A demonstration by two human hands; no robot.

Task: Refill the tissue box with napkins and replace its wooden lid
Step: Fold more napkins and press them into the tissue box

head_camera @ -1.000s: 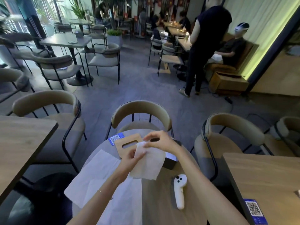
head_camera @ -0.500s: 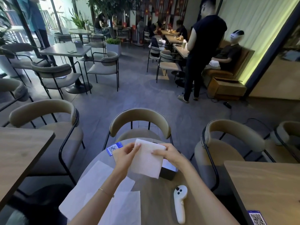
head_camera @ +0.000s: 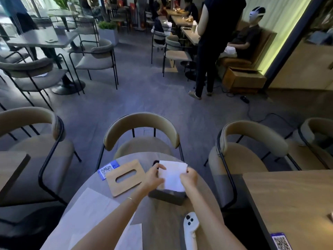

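Now both hands, left hand (head_camera: pixel 153 179) and right hand (head_camera: pixel 189 177), fingers pinching folded napkin (head_camera: pixel 172 175) above dark tissue box (head_camera: pixel 167 195), lower centre. Risk: napkin snags rim, crumples. Wooden lid (head_camera: pixel 126 177) lies left on desk (head_camera: pixel 162 217).

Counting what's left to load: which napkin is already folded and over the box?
The folded napkin pinched by both hands above the dark tissue box; the other napkins lie unfolded, flat on the table's near-left side.
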